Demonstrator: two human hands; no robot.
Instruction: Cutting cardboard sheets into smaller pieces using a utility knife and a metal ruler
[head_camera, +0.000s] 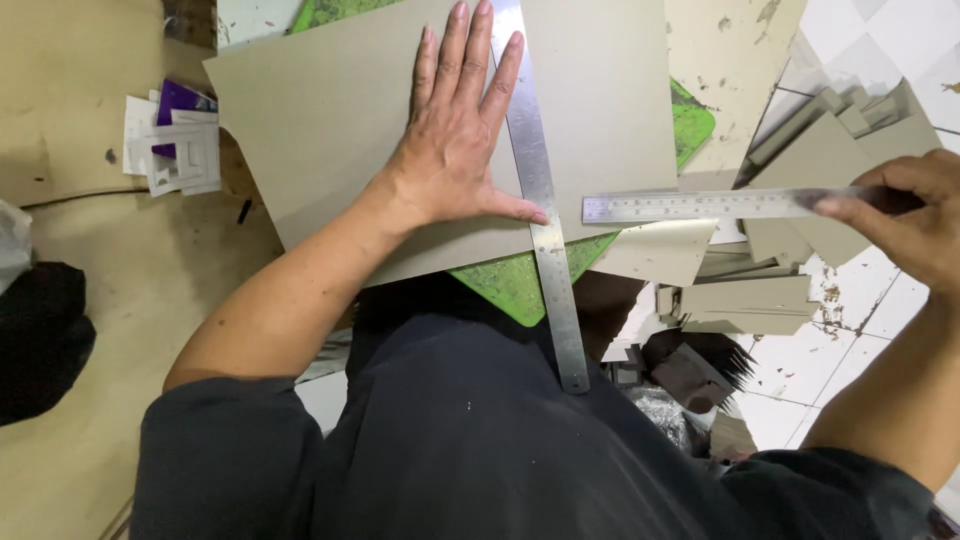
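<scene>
Grey card offcuts (800, 150) heaped right on white tiled floor (860, 340); white-purple paper pieces (175, 140) left; black bundle (40, 335) far left.

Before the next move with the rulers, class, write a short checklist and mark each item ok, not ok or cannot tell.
1. Left hand flat on the grey board: ok.
2. Long steel ruler lies across the board: ok.
3. Left thumb touches that ruler's edge: ok.
4. Right hand grips the short ruler: ok.
5. Short ruler resting on the board: cannot tell.
6. Green cutting mat under the board: ok.
</scene>
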